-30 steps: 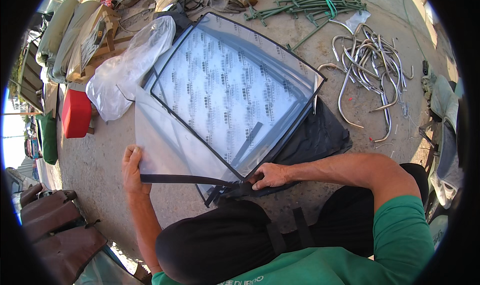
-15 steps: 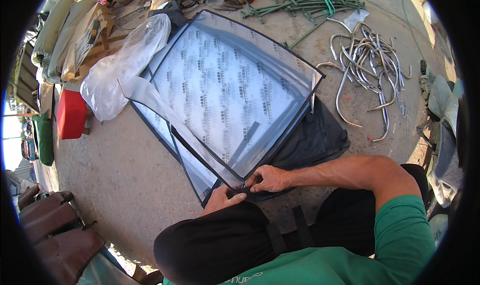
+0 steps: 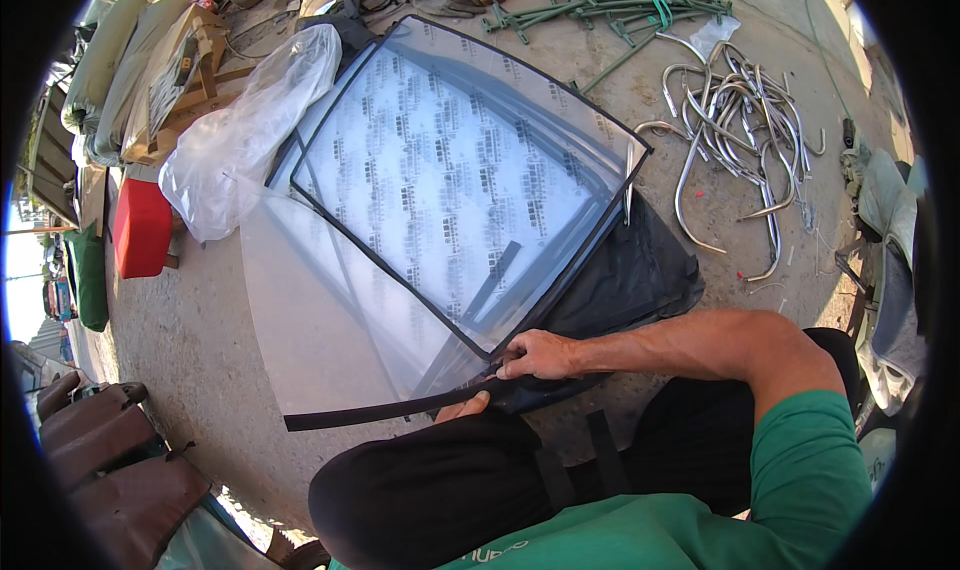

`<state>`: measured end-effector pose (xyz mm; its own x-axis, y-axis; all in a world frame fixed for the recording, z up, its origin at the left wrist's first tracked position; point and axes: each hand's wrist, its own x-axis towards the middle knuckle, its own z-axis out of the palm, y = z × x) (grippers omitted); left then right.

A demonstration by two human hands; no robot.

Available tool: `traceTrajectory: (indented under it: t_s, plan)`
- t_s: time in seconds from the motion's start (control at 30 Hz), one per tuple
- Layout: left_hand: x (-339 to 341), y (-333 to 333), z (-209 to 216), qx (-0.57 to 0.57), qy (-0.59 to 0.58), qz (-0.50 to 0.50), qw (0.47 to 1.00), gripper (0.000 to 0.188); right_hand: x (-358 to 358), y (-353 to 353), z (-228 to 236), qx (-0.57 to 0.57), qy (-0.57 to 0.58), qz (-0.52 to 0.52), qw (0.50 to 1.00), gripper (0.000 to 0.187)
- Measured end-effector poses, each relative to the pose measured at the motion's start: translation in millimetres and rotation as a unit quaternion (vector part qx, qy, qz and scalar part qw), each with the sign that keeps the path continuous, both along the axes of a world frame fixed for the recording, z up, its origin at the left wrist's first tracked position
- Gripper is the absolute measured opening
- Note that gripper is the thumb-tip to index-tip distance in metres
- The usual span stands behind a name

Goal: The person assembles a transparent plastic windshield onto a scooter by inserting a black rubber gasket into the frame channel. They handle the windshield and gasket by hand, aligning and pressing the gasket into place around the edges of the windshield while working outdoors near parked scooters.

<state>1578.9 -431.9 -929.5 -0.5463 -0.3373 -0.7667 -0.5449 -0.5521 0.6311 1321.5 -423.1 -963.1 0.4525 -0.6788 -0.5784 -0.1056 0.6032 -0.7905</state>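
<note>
A large clear plastic sheet with black edging (image 3: pixel 345 416) lies partly unfolded at my lower left, over a stack of similar clear sheets. My left hand (image 3: pixel 466 407) is closed on that black edging, its thumb showing and most of its fingers hidden beneath. Just to its right, my right hand (image 3: pixel 540 355) pinches the same edging near the corner of the stack. A black-bordered clear panel (image 3: pixel 450 185) with printed protective film under it spreads out before me. Black folded fabric (image 3: pixel 640 265) sits under the stack's right side.
A heap of bent metal tubes (image 3: pixel 740 140) lies at the right, with green metal rods (image 3: pixel 600 5) behind. To the left are a crumpled plastic bag (image 3: pixel 245 135), a red padded stool (image 3: pixel 142 228) and a wooden crate (image 3: pixel 195 80). Brown covered cushions (image 3: pixel 110 460) are at the lower left.
The near-left flap of the clear sheet has unfolded outward, and its black edging now stretches left across the floor. My left hand has shifted slightly right, under the edging; my right hand stays nearly still.
</note>
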Motion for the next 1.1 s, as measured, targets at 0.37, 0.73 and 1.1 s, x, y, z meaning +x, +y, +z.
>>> traceTrajectory:
  t_s: [0.37,0.73,1.1]
  plan:
    - [9,25,-28,0.019,-0.005,0.036,0.999,0.048,1,-9,20,-0.09,0.085,0.102,0.987,0.034]
    - [20,49,-54,0.022,-0.013,0.09,0.996,0.049,9,8,30,-0.255,0.146,0.127,0.947,0.02]
    - [19,21,-57,0.225,0.004,0.352,0.909,0.05,30,62,39,-0.463,0.064,0.201,0.861,0.017]
